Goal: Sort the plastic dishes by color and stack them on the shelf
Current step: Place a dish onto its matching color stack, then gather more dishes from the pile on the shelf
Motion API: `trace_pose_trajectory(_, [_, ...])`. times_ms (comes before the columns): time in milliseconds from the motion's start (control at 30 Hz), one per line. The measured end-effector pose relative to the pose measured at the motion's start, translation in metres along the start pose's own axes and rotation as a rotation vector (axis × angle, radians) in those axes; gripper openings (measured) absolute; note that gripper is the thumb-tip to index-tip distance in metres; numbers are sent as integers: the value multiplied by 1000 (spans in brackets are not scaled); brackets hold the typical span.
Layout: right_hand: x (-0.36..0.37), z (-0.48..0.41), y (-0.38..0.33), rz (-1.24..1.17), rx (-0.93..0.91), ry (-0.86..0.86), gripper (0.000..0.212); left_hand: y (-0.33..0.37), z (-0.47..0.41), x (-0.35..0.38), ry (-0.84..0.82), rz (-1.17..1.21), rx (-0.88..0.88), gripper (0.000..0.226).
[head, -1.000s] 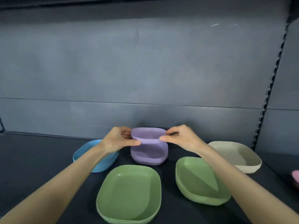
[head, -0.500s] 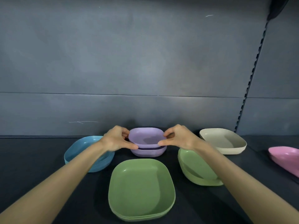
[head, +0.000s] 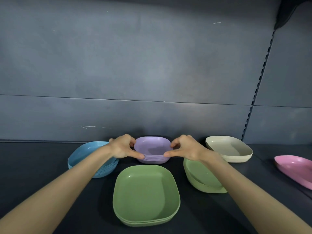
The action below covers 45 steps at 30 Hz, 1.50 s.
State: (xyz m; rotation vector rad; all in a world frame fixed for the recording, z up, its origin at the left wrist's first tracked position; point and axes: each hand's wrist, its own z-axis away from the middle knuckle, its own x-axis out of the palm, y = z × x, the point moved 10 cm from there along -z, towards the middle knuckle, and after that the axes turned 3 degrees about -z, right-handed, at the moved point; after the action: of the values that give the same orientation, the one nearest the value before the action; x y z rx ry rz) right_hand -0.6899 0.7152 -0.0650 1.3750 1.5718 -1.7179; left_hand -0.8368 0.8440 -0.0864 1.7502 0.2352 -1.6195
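A stack of purple dishes stands at the back middle of the dark shelf. My left hand pinches the left rim of the stack, thumb at the front. My right hand pinches the right rim the same way. The top purple dish sits level on the stack. A blue stack lies to the left, partly under my left forearm. A green stack is in front, a second green stack to the right under my right forearm.
A cream stack stands at the back right and a pink dish lies tilted at the far right edge. The grey back panel rises just behind the dishes, with a slotted upright on the right.
The raised purple dish has come down onto the purple stack, both hands still on its rim. The view has shifted, bringing the pink dish into sight.
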Motion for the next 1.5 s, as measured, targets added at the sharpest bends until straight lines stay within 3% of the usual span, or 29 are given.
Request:
trace_pose_trajectory(100, [0,2,-4,32,2,-16,51,1,1,-1,-18,-123,-20,59])
trace_pose_trajectory(167, [0,3,-7,74,4,-48,51,5,3,-3,-18,-214,-8,50])
trace_pose_trajectory(300, [-15,9,-11,164,14,-56,50,29,8,-21,34,-362,70,66])
trace_pose_trajectory(500, [-87,27,-8,301,66,35,57,98,17,-66,173,-424,207,67])
trace_pose_trajectory(767, [-215,98,28,418,161,246,61,244,37,-96,330,-484,441,65])
trace_pose_trajectory(1033, [-315,225,120,494,288,358,61,403,73,-55,428,-501,592,68])
trace_pose_trajectory(1267, [-366,336,217,564,350,367,64,531,97,19,424,-453,666,67])
trace_pose_trajectory(1500, [-404,388,313,558,441,338,65,625,88,77,354,-484,725,68])
